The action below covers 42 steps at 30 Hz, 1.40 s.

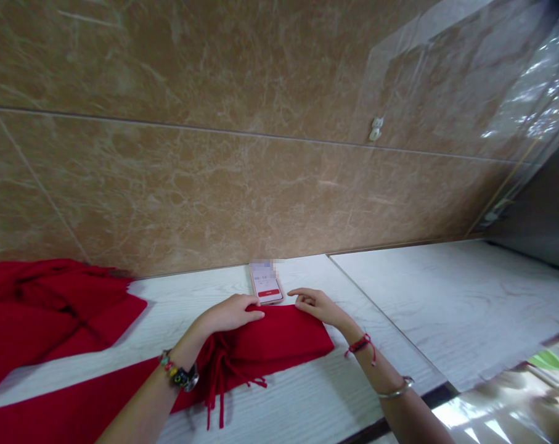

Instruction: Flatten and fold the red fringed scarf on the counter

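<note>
A red fringed scarf (279, 342) lies partly folded on a white wood-grain table (307, 401). My left hand (230, 313) rests on the scarf's far edge with its fingers curled and pressed down on the cloth. Close beside it, my right hand (317, 304) touches the same far edge, fingers bent and slightly apart. A smartphone (265, 285) with a lit screen lies just beyond both hands, against the wall. The scarf's tassels (217, 376) hang toward the near side below my left wrist.
A pile of more red cloth (43, 317) sits at the left of the table. A brown marble wall (261, 172) rises right behind the table. A second white tabletop (459, 302) adjoins on the right, beside a glass panel (514, 92).
</note>
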Motion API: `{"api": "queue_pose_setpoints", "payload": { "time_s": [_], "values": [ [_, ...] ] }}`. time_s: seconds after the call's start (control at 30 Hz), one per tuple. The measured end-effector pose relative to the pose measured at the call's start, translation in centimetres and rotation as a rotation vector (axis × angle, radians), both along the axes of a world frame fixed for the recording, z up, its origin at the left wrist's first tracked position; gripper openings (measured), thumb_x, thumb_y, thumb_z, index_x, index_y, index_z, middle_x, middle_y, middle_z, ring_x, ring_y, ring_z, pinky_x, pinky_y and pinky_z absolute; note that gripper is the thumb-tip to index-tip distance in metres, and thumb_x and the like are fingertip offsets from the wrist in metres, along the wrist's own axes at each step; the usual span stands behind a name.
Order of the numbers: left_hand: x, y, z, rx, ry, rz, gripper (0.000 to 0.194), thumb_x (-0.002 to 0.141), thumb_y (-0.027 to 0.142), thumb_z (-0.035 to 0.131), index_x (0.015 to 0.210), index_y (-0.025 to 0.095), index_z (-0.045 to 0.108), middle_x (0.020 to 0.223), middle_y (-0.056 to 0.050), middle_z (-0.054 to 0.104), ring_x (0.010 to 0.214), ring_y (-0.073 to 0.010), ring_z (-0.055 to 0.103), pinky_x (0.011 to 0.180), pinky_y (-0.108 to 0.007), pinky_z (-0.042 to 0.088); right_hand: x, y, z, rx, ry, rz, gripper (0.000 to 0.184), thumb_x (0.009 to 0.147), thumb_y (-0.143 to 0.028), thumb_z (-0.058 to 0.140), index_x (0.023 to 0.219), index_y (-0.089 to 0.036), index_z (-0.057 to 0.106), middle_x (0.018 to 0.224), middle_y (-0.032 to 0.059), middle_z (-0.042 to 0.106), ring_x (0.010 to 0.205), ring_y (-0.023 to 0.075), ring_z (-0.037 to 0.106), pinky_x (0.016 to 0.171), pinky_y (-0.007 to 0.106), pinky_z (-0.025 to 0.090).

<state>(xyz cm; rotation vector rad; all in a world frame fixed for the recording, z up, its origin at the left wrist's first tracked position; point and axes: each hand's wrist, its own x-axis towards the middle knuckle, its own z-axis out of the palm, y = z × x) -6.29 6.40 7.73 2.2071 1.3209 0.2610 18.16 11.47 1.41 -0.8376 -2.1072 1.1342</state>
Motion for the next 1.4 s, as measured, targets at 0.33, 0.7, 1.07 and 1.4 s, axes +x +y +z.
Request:
{"api": "queue_pose_setpoints", "payload": {
  "time_s": [0.33, 0.7, 1.07, 1.4],
  "values": [
    [-2.6, -0.2, 2.3, 0.065, 0.019, 0.114, 0.03, 0.076, 0.041, 0.041, 0.076, 0.016, 0.059, 0.082, -0.004, 0.064, 0.075, -0.0186, 0.055, 0.068, -0.026, 0.04, 0.2, -0.3, 0.1, -0.179, 0.046, 0.112, 0.047, 0.08, -0.043, 0.05, 0.12, -0.018, 0.044, 0.08, -0.0001, 0.053, 0.073, 0.0118, 0.049, 0.065, 0.025, 0.039],
    [-9.4, -2.6, 6.2, 0.011, -0.048, 0.285, 0.035, 0.074, 0.052, 0.046, 0.076, 0.02, 0.06, 0.081, 0.002, 0.064, 0.079, -0.0185, 0.057, 0.07, -0.022, 0.042, -1.7, -1.7, -0.1, -0.328, 0.325, 0.339, 0.049, 0.068, -0.026, 0.069, 0.113, -0.023, 0.05, 0.086, 0.0003, 0.057, 0.08, 0.0119, 0.05, 0.071, 0.026, 0.039],
    [-11.3, -4.8, 7.9, -0.006, -0.388, 0.486, 0.036, 0.067, 0.049, 0.058, 0.082, 0.017, 0.062, 0.081, 0.001, 0.065, 0.08, -0.0189, 0.058, 0.068, -0.023, 0.046, -0.4, -1.8, 9.3, -0.048, 0.018, 0.333, 0.066, 0.065, -0.037, 0.069, 0.123, -0.022, 0.042, 0.086, 0.001, 0.059, 0.073, 0.0125, 0.053, 0.064, 0.023, 0.041],
    [-15.2, -5.4, 7.1, -0.007, -0.304, 0.672, 0.044, 0.062, 0.053, 0.059, 0.087, 0.017, 0.063, 0.086, 0.0, 0.069, 0.086, -0.02, 0.06, 0.076, -0.023, 0.046, 2.2, 0.7, 7.6, -0.031, -0.468, 0.427, 0.031, 0.067, -0.042, 0.064, 0.073, -0.012, 0.056, 0.062, -0.0037, 0.047, 0.058, 0.0086, 0.041, 0.052, 0.021, 0.033]
  ]
}}
